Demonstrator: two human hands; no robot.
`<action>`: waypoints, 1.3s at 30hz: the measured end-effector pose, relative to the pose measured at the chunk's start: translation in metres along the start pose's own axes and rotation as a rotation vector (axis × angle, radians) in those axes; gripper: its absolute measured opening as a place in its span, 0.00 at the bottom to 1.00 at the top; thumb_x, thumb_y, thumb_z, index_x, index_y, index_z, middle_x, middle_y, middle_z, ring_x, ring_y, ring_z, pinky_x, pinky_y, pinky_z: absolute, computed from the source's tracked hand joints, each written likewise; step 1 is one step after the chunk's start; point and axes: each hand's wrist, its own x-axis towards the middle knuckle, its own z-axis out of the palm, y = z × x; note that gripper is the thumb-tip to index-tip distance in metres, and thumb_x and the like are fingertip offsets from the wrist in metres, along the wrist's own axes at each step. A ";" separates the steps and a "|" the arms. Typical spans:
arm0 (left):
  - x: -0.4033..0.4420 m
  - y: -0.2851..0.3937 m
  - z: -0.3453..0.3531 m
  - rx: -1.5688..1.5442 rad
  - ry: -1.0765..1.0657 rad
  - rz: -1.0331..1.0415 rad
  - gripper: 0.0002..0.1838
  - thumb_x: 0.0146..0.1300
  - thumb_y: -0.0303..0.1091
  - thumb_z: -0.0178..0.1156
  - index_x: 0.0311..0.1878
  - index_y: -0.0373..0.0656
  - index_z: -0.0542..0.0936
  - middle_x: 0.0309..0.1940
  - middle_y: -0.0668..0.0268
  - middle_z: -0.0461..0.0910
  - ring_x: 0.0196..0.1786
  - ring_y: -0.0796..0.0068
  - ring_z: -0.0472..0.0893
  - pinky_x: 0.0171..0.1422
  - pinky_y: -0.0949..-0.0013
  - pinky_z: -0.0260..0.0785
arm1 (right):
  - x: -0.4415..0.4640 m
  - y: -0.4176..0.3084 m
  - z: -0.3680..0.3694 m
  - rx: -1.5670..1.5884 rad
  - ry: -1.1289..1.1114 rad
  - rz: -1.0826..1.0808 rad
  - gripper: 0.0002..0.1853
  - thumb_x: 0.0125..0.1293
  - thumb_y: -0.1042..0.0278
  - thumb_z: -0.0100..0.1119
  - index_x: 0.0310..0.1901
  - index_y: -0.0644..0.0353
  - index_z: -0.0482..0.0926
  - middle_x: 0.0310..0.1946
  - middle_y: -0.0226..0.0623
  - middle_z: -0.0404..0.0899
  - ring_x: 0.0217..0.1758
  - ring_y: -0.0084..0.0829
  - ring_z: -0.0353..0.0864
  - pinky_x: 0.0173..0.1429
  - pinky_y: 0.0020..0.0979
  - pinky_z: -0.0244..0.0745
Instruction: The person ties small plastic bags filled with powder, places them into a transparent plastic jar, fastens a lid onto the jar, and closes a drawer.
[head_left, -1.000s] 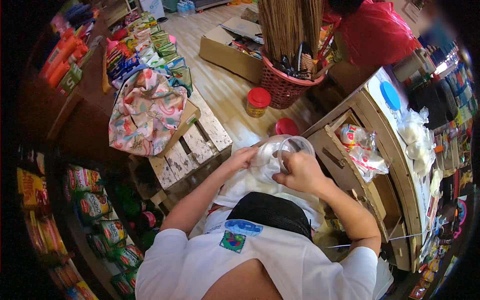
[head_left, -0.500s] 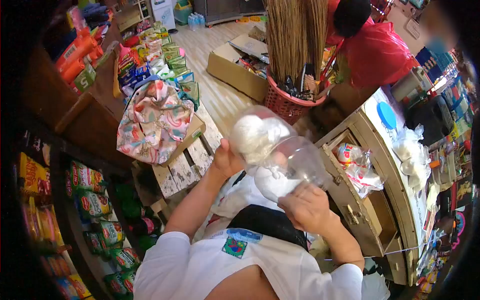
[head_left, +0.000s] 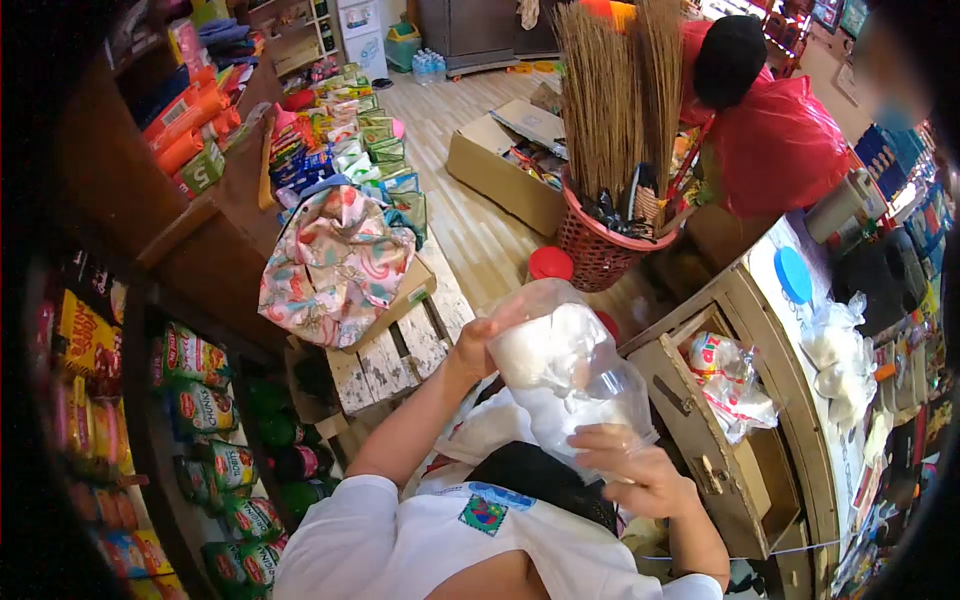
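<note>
A clear plastic container (head_left: 615, 385) with white bundles (head_left: 545, 350) inside lies tilted in front of my body. My left hand (head_left: 477, 345) is wrapped round its upper left end. At the lower right end, my right hand (head_left: 635, 470) rests its fingers against the clear wall, with the fingers partly spread. More white plastic (head_left: 490, 425) lies on my lap beneath the container.
A floral cloth bag (head_left: 335, 265) sits on a white slatted bench (head_left: 385, 375) at the left. Ahead are a red basket of brooms (head_left: 605, 245), a cardboard box (head_left: 500, 175) and a red-lidded jar (head_left: 550, 264). An open drawer (head_left: 705, 450) is at the right. A person (head_left: 730, 60) is beyond.
The container was upright and low, then was lifted and tipped sideways; now it is held tilted nearer my right side. My right hand has moved from its mouth to its lower end.
</note>
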 end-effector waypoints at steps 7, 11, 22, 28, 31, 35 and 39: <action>0.003 0.000 0.013 0.061 0.081 0.063 0.58 0.41 0.60 0.67 0.72 0.38 0.54 0.68 0.52 0.62 0.69 0.57 0.65 0.74 0.58 0.55 | 0.044 0.018 0.011 -0.584 0.231 0.034 0.37 0.47 0.82 0.57 0.64 0.64 0.64 0.66 0.58 0.61 0.70 0.59 0.57 0.71 0.49 0.55; 0.007 0.004 0.021 0.012 0.051 0.107 0.56 0.41 0.56 0.68 0.71 0.38 0.56 0.66 0.53 0.65 0.68 0.59 0.67 0.74 0.60 0.56 | 0.071 0.022 0.006 -0.786 0.227 0.013 0.37 0.47 0.77 0.63 0.63 0.65 0.64 0.62 0.56 0.65 0.66 0.57 0.63 0.66 0.49 0.62; 0.006 0.005 0.011 0.064 0.106 0.082 0.58 0.36 0.56 0.70 0.71 0.43 0.55 0.67 0.46 0.61 0.70 0.49 0.63 0.75 0.50 0.54 | 0.059 0.030 0.010 -0.698 0.249 0.009 0.34 0.51 0.61 0.69 0.62 0.56 0.70 0.59 0.50 0.69 0.61 0.54 0.68 0.64 0.53 0.62; 0.006 -0.004 0.002 0.056 0.051 0.089 0.58 0.38 0.53 0.69 0.72 0.42 0.53 0.68 0.47 0.60 0.70 0.51 0.63 0.76 0.54 0.52 | 0.068 0.032 0.013 -0.793 0.011 0.066 0.31 0.54 0.62 0.67 0.62 0.45 0.71 0.69 0.48 0.58 0.69 0.55 0.61 0.70 0.59 0.53; -0.003 -0.006 0.006 0.122 0.123 0.041 0.59 0.38 0.53 0.68 0.73 0.41 0.52 0.68 0.48 0.61 0.70 0.53 0.63 0.76 0.57 0.52 | 0.066 0.030 0.010 -0.742 -0.047 0.080 0.29 0.56 0.62 0.66 0.61 0.49 0.72 0.66 0.48 0.64 0.70 0.54 0.61 0.71 0.59 0.50; -0.004 -0.021 -0.003 -0.005 0.145 0.011 0.58 0.40 0.54 0.68 0.72 0.38 0.52 0.67 0.48 0.62 0.70 0.56 0.64 0.76 0.58 0.53 | 0.070 0.032 0.007 -0.609 -0.017 0.116 0.28 0.57 0.63 0.64 0.60 0.55 0.72 0.64 0.47 0.68 0.72 0.49 0.60 0.72 0.59 0.46; -0.007 -0.012 -0.003 0.013 0.115 0.044 0.55 0.43 0.51 0.67 0.72 0.39 0.53 0.66 0.48 0.64 0.68 0.56 0.66 0.75 0.59 0.55 | 0.064 0.042 0.015 -0.576 -0.079 0.153 0.26 0.62 0.61 0.60 0.61 0.58 0.70 0.65 0.43 0.67 0.73 0.43 0.60 0.73 0.57 0.46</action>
